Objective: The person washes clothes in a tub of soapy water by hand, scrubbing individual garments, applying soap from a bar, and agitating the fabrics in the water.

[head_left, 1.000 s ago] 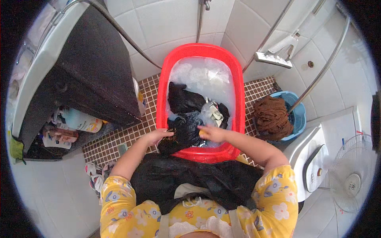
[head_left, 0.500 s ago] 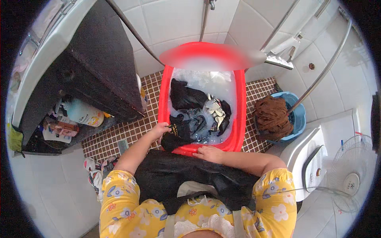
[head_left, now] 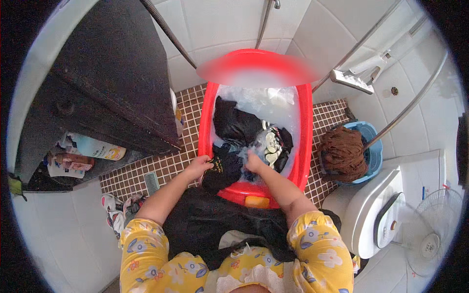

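Nearest, a black cloth lies over the lap, just below the red tub. At the tub's near rim the left hand is curled tight on a dark wet garment that hangs half over the edge. The right hand is in the suds w/ fingers bent, prob. gripping the same garment, but foam hides them. Soapy water could slop onto the small brown floor tiles and make them slick. Deeper in the tub: limp black clothes, white foam. Right of the tub, a shaggy brown mop sits in a blue bucket.
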Available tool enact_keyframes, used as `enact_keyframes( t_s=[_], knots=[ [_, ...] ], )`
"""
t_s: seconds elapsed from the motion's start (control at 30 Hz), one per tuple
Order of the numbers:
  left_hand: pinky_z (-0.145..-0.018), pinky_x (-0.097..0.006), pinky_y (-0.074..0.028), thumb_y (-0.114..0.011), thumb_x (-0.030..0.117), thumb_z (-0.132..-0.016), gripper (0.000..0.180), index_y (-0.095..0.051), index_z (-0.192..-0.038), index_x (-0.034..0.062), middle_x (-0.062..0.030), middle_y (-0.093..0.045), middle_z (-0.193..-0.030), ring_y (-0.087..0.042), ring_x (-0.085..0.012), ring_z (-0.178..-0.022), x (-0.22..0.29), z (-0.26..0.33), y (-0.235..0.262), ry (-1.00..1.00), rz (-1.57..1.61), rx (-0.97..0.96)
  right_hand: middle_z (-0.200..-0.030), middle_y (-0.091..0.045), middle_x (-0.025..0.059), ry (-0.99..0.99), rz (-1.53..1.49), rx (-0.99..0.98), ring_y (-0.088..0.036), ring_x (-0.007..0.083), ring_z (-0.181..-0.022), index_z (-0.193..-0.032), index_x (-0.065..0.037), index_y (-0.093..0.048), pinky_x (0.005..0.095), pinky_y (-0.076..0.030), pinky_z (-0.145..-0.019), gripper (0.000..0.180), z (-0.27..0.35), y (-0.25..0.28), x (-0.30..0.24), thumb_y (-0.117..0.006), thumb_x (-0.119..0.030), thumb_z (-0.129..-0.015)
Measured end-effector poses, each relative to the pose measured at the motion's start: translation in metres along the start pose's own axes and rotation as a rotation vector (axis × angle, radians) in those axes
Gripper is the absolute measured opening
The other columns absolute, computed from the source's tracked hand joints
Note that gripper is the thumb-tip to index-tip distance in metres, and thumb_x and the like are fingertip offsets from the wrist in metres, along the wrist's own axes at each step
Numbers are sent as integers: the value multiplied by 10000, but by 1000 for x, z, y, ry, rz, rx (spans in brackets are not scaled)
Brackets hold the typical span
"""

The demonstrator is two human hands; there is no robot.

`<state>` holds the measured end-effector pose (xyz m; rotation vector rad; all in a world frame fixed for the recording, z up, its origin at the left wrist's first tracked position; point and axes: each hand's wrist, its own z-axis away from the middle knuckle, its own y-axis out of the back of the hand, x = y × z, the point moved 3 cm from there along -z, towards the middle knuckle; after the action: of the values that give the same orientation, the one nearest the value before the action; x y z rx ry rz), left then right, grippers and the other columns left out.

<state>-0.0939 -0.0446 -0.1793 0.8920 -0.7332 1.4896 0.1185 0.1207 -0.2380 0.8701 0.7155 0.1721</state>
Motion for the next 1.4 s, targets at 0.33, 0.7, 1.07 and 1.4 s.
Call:
enact_keyframes(
  t_s=[0.33,0.7,1.07,1.4],
  knots=[
    [-615,-276,-438,-590,115,-819,126,-560,-900,23,-26,-574,-739,-527,-107,-677,11,16,0,-9,69,52,-1190,-466,166,309,-635,80,-437,291,-1141,-787,-51,-548,359,-354,-944,222,45,28,-70,-706,-203,-750],
    [-579,-276,-425,-598,150,-831,174,-526,-940,36,-37,-549,-758,-511,-98,-697,38,34,2,132,-47,35,-1215,-457,234,113,-359,391,-423,412,-1135,-1129,-71,-446,490,-338,-946,381,20,-42,-130,-469,-366,-888],
    [-698,-275,-444,-556,112,-857,107,-529,-934,43,-5,-558,-835,-525,-104,-797,-11,22,14,27,104,-3,-1047,-615,219,-381,-661,-19,-595,321,-962,-998,43,-622,415,-453,-840,392,-24,-26,-45,-506,-300,-849],
    [-654,-263,-443,-572,102,-839,112,-521,-916,39,-17,-557,-783,-528,-101,-738,-9,12,8,-16,202,21,-1418,-248,212,160,-373,19,-295,367,-1276,-1321,-100,-420,423,-288,-1025,602,44,-43,-122,-544,-445,-844]
  ],
)
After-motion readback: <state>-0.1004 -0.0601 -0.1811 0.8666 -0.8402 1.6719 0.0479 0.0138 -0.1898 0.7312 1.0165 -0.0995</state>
